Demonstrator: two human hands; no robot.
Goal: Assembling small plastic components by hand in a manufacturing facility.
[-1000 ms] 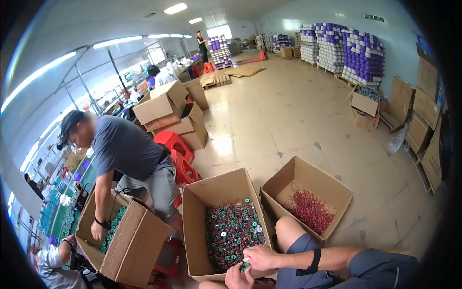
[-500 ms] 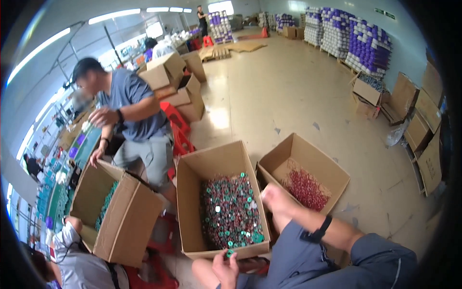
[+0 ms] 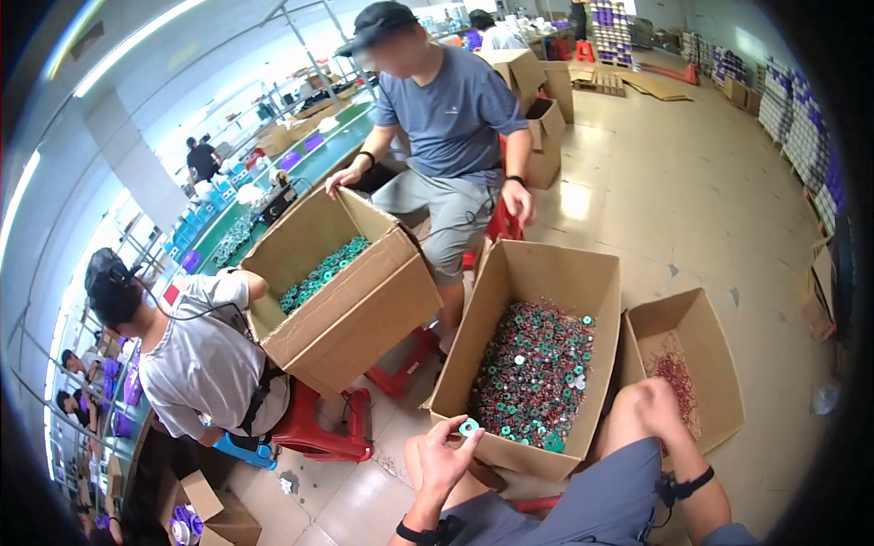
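My left hand (image 3: pixel 442 464) pinches a small green ring-shaped circuit board (image 3: pixel 469 428) between thumb and fingers, at the near left corner of the middle cardboard box (image 3: pixel 519 455). That box holds a heap of similar green boards with red wires (image 3: pixel 533 369). Above my right knee, beside the smaller right-hand box (image 3: pixel 724 364), is my right hand (image 3: pixel 657 414). Its fingers are curled in; whatever they hold, if anything, does not show. Red wire pieces (image 3: pixel 675 378) lie in the right-hand box, partly hidden behind this hand.
A tilted cardboard box (image 3: pixel 364 309) with green boards stands at left. A co-worker in a blue shirt (image 3: pixel 455 109) sits behind it, one hand on its rim. Another in a grey shirt (image 3: pixel 209 355) sits on a red stool (image 3: pixel 323 428) beside a green workbench (image 3: pixel 341 127).
The view has swung left. My left hand has lifted the board higher at the box edge. My right hand has drawn back over my knee. The blue-shirted co-worker has lowered a raised hand.
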